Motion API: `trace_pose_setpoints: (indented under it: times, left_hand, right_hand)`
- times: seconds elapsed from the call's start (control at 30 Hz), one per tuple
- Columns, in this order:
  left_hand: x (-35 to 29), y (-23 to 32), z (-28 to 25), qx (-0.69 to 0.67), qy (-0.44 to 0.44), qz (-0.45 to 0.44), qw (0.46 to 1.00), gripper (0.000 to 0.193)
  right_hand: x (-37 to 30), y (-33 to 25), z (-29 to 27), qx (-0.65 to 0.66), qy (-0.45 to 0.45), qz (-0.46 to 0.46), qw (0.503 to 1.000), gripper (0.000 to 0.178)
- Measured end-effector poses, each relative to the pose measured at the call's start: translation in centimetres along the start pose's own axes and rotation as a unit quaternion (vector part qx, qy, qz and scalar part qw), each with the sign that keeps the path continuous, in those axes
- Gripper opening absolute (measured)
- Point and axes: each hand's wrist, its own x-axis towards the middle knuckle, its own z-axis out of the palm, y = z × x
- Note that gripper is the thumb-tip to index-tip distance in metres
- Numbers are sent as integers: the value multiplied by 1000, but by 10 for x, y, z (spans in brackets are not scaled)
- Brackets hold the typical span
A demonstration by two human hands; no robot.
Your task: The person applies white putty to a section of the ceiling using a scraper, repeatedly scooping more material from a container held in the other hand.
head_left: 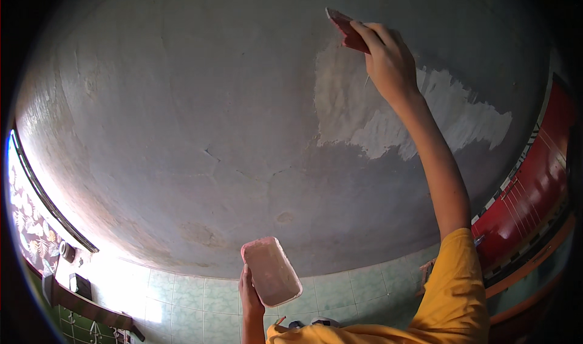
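Observation:
My right hand [390, 61] is raised high, closed on a flat dark red scraper [355, 36] with a pale edge. The scraper is at the wall, by the upper left of a pale patch of filler [452, 110]; whether its edge touches the surface I cannot tell. Low in the view, my left hand [250, 292] grips the left side of a shallow rectangular pinkish tub [290, 270]. The inside of the tub faces up, with whitish smears, and part of my left hand is hidden behind it.
A large grey wall [182, 101] fills most of the view, with stains and small cracks. Pale green floor tiles [188, 292] run along its foot. At the right stands glossy red furniture [525, 192] with wooden edges. Dark wooden furniture [91, 307] is at the lower left.

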Motion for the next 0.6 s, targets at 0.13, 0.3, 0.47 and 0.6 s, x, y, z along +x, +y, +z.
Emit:
trace_pose_setpoints:
  times: [0.13, 0.3, 0.47, 0.6]
  left_hand:
    - [10, -7, -3, 16, 13, 25, 999, 59]
    - [-1, 5, 2, 9, 11, 1, 1000, 61]
    - [0, 2, 8, 33, 0, -12, 999, 62]
    - [1, -9, 3, 33, 5, -12, 999, 61]
  right_hand:
    - [-80, -42, 30, -41, -52, -78, 995, 52]
    - [-175, -93, 15, 92, -166, -84, 978, 48]
    - [-49, 3, -18, 14, -6, 8, 1000, 41]
    - [-82, 8, 7, -37, -61, -4, 997, 46]
